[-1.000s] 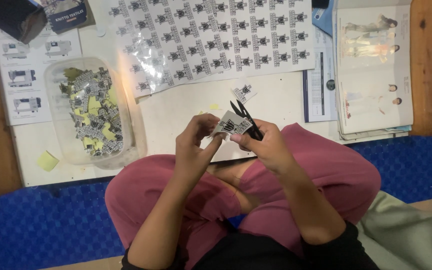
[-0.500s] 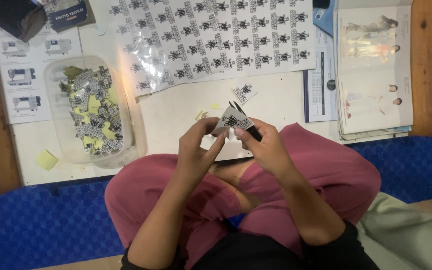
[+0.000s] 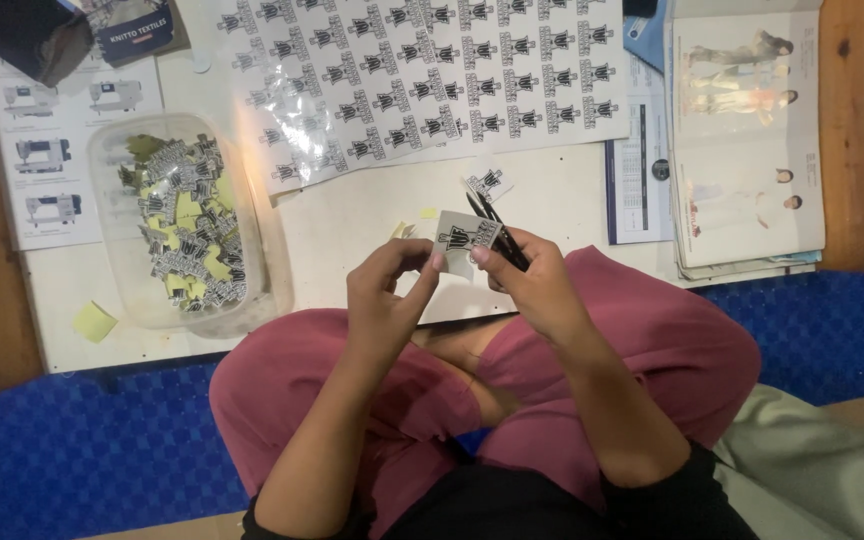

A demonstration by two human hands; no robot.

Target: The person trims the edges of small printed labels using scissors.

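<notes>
Where hands (image 3: 452, 280) meet: sticker (image 3: 464, 236), scissors (image 3: 497, 230)

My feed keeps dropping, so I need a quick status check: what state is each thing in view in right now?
Small printed paper label: pinched between both hands.
Left hand: fingertips gripping the label's left edge.
Right hand: holding the label and the black scissors, blades shut.
Clear plastic tub: open, partly filled with cut labels.
Large printed label sheet: flat, uncut at the top.
Catalogue: lying open.
</notes>
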